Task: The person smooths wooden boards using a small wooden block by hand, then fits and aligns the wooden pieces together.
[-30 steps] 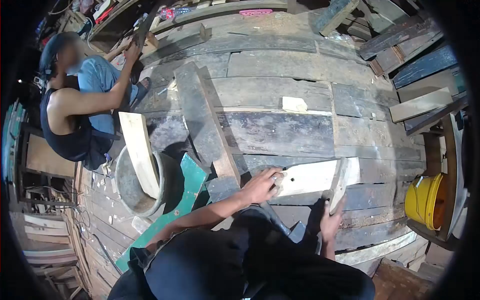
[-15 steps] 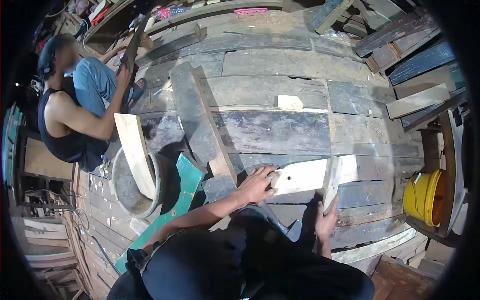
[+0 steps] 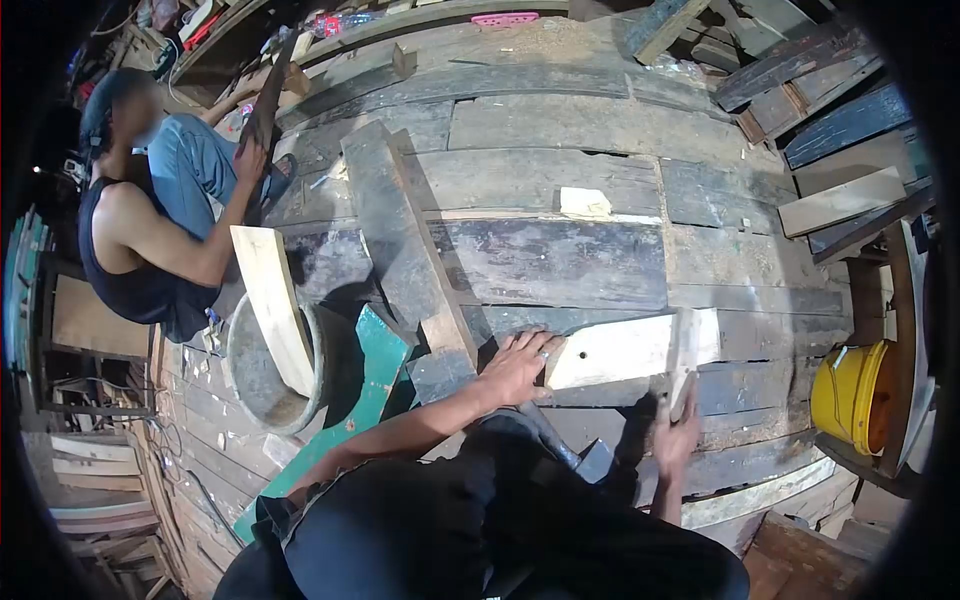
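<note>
A pale wooden board (image 3: 625, 352) with a small dark hole lies across the floor planks in front of me. My left hand (image 3: 520, 364) spans its left end, thumb towards me and fingers on the far side, holding it. My right hand (image 3: 676, 436) is closed around the lower end of a narrow, flat, blade-like tool (image 3: 684, 345). That tool lies across the board near its right end; motion blurs it, and I cannot tell its exact kind. Between my hands, a dark tool with a wedge-shaped metal head (image 3: 594, 462) rests on the floor.
A thick timber beam (image 3: 395, 215) and a green-painted board (image 3: 375, 370) lie to the left. A grey tub (image 3: 250, 370) holds a pale plank (image 3: 270, 300). Another person (image 3: 150, 220) crouches at upper left. A yellow bucket (image 3: 838, 398) stands at right.
My right hand and the blade-like tool have shifted right along the board. My left hand stays at the board's left end.
</note>
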Action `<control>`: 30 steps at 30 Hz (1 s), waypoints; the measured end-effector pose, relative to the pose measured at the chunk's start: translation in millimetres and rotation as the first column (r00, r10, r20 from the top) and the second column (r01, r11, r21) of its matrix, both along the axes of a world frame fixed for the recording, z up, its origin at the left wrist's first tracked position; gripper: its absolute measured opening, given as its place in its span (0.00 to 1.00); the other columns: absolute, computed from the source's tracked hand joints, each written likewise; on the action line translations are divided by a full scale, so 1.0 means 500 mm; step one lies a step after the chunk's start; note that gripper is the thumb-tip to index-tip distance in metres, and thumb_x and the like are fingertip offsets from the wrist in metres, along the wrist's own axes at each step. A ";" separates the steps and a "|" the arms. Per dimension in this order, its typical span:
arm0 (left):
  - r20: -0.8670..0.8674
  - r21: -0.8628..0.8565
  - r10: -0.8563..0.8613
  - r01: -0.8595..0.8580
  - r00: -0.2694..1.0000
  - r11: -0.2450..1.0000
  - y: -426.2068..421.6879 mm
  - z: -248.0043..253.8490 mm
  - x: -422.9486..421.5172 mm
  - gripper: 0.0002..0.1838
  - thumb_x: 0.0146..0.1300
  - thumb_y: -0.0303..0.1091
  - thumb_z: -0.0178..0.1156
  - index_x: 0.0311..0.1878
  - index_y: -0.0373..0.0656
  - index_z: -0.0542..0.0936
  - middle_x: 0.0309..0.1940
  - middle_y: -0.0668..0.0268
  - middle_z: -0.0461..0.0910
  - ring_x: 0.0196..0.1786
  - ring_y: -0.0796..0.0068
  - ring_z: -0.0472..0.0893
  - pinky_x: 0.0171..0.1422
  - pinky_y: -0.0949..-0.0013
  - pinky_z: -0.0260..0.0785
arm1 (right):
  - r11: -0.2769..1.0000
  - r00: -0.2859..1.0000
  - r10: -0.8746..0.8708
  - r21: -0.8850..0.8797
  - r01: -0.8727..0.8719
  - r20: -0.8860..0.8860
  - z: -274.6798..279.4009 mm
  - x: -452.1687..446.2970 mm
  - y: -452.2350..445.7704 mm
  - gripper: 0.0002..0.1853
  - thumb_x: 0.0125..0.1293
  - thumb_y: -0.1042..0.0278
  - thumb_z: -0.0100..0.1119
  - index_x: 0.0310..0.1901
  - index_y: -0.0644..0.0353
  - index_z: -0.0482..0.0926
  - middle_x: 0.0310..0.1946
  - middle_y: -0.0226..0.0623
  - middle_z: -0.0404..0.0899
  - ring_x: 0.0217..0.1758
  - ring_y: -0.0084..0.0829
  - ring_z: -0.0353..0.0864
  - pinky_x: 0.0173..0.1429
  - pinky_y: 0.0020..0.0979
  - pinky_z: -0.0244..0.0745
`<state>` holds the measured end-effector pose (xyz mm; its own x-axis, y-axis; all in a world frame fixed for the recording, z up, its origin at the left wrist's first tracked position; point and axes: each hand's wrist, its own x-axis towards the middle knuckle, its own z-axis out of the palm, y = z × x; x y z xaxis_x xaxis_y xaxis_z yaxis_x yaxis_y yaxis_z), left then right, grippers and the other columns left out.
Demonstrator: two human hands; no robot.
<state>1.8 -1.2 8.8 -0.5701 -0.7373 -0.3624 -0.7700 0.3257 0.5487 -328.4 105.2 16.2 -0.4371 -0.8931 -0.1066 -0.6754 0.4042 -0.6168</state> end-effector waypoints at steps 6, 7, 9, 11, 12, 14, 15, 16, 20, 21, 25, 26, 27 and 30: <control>-0.030 -0.030 0.002 -0.003 1.000 1.000 0.006 -0.014 0.002 0.56 0.60 0.43 0.79 0.87 0.44 0.57 0.83 0.53 0.60 0.88 0.49 0.54 0.88 0.40 0.50 | 0.999 0.999 0.023 -0.037 -0.024 -0.042 -0.002 -0.035 -0.011 0.37 0.75 0.63 0.59 0.84 0.54 0.64 0.73 0.71 0.73 0.73 0.63 0.77 0.77 0.52 0.69; -0.030 -0.041 0.000 -0.001 1.000 0.999 0.006 -0.012 0.002 0.56 0.60 0.43 0.79 0.86 0.43 0.57 0.82 0.53 0.61 0.88 0.49 0.55 0.88 0.41 0.50 | 0.998 0.999 0.020 -0.061 -0.017 0.045 -0.004 -0.019 -0.010 0.37 0.76 0.64 0.60 0.84 0.56 0.64 0.72 0.71 0.73 0.74 0.61 0.76 0.78 0.50 0.69; -0.037 -0.059 -0.004 0.002 0.999 0.998 0.005 -0.009 0.003 0.56 0.59 0.43 0.79 0.86 0.43 0.57 0.82 0.53 0.61 0.88 0.49 0.55 0.88 0.41 0.50 | 0.990 0.998 0.065 -0.125 -0.064 0.004 -0.041 0.009 -0.004 0.36 0.78 0.64 0.62 0.84 0.59 0.64 0.72 0.70 0.74 0.77 0.60 0.75 0.78 0.48 0.70; -0.045 -0.073 -0.013 0.009 0.999 0.997 0.005 -0.007 0.005 0.56 0.59 0.42 0.78 0.86 0.43 0.57 0.82 0.52 0.62 0.87 0.49 0.56 0.88 0.41 0.50 | 0.982 0.985 0.170 -0.088 -0.168 0.009 -0.038 0.056 0.010 0.35 0.79 0.61 0.62 0.83 0.59 0.64 0.73 0.69 0.73 0.75 0.63 0.75 0.76 0.50 0.73; -0.033 -0.061 -0.009 0.007 0.999 0.998 0.001 -0.006 0.004 0.56 0.60 0.44 0.78 0.86 0.43 0.57 0.82 0.52 0.62 0.87 0.49 0.55 0.88 0.41 0.49 | 0.944 0.960 0.274 -0.172 -0.281 -0.064 -0.059 0.066 0.022 0.36 0.79 0.61 0.62 0.83 0.59 0.63 0.73 0.69 0.72 0.74 0.66 0.75 0.74 0.51 0.74; -0.010 -0.027 -0.012 0.012 1.000 1.000 0.003 -0.005 0.001 0.55 0.62 0.46 0.78 0.86 0.44 0.58 0.82 0.53 0.61 0.88 0.50 0.54 0.89 0.39 0.48 | 0.948 0.953 0.303 0.098 -0.303 0.014 -0.034 0.101 0.042 0.37 0.78 0.61 0.62 0.84 0.55 0.62 0.72 0.68 0.73 0.72 0.69 0.75 0.72 0.54 0.76; 0.006 -0.045 -0.011 0.011 1.000 0.999 0.005 -0.003 0.001 0.55 0.62 0.46 0.77 0.86 0.44 0.57 0.82 0.53 0.61 0.88 0.50 0.54 0.89 0.40 0.49 | 0.929 0.935 0.350 0.144 -0.340 -0.050 -0.022 0.111 0.050 0.38 0.77 0.60 0.62 0.86 0.47 0.61 0.71 0.68 0.74 0.67 0.73 0.77 0.66 0.59 0.78; 0.004 -0.040 -0.015 0.015 1.000 0.999 0.007 -0.002 -0.002 0.55 0.62 0.46 0.77 0.86 0.44 0.57 0.82 0.53 0.61 0.88 0.50 0.54 0.89 0.40 0.49 | 0.924 0.917 0.376 0.127 -0.360 -0.137 -0.029 0.107 0.060 0.38 0.76 0.60 0.62 0.85 0.38 0.62 0.66 0.69 0.77 0.60 0.71 0.81 0.61 0.61 0.80; 0.003 -0.032 -0.015 0.015 1.000 0.999 0.004 -0.005 0.006 0.55 0.62 0.46 0.77 0.86 0.44 0.57 0.82 0.53 0.61 0.88 0.50 0.54 0.89 0.40 0.49 | 0.963 0.934 0.265 0.110 -0.245 -0.240 -0.012 0.019 0.036 0.36 0.75 0.62 0.63 0.83 0.40 0.66 0.53 0.64 0.84 0.52 0.65 0.86 0.53 0.59 0.83; 0.013 -0.036 -0.017 0.018 1.000 0.999 0.004 -0.002 0.005 0.55 0.62 0.47 0.77 0.86 0.44 0.57 0.82 0.53 0.61 0.88 0.49 0.54 0.89 0.40 0.49 | 0.988 0.993 0.116 0.104 -0.112 -0.030 -0.001 -0.003 0.022 0.36 0.75 0.63 0.63 0.83 0.44 0.66 0.55 0.63 0.84 0.55 0.62 0.87 0.53 0.56 0.83; 0.001 -0.049 -0.025 0.025 1.000 0.998 0.005 -0.003 0.002 0.55 0.61 0.48 0.78 0.86 0.44 0.58 0.82 0.53 0.62 0.88 0.49 0.54 0.89 0.40 0.49 | 0.993 1.000 -0.003 -0.117 0.006 0.025 -0.018 -0.074 -0.006 0.37 0.77 0.65 0.60 0.85 0.56 0.62 0.70 0.64 0.79 0.68 0.48 0.86 0.68 0.44 0.78; 0.007 -0.066 -0.039 0.039 0.999 0.997 0.004 -0.004 0.002 0.55 0.61 0.48 0.78 0.86 0.44 0.58 0.82 0.52 0.62 0.88 0.49 0.54 0.89 0.40 0.48 | 0.993 1.000 -0.009 -0.116 0.011 0.019 -0.025 -0.069 -0.002 0.37 0.77 0.65 0.60 0.85 0.56 0.62 0.70 0.64 0.79 0.68 0.48 0.86 0.68 0.44 0.78; 0.005 -0.082 -0.044 0.044 0.999 0.996 0.006 -0.013 0.004 0.57 0.60 0.49 0.78 0.86 0.41 0.57 0.83 0.52 0.61 0.88 0.49 0.55 0.89 0.40 0.48 | 0.995 0.993 -0.057 -0.076 0.065 0.100 0.010 -0.021 -0.009 0.37 0.77 0.65 0.60 0.85 0.56 0.61 0.70 0.63 0.79 0.67 0.49 0.86 0.68 0.44 0.78; 0.060 -0.100 -0.044 0.050 0.997 0.994 0.006 -0.016 0.001 0.58 0.59 0.49 0.79 0.86 0.38 0.56 0.83 0.51 0.61 0.88 0.49 0.54 0.89 0.40 0.48 | 0.990 0.990 0.109 0.083 -0.117 0.094 0.003 0.040 0.008 0.39 0.77 0.59 0.63 0.86 0.50 0.60 0.64 0.65 0.82 0.56 0.65 0.88 0.59 0.47 0.84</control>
<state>2.4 2.0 0.7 -0.5852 -0.7450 -0.3202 -0.7820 0.4141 0.4657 -308.5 109.0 18.0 -0.3188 -0.9217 -0.2209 -0.6643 0.3836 -0.6416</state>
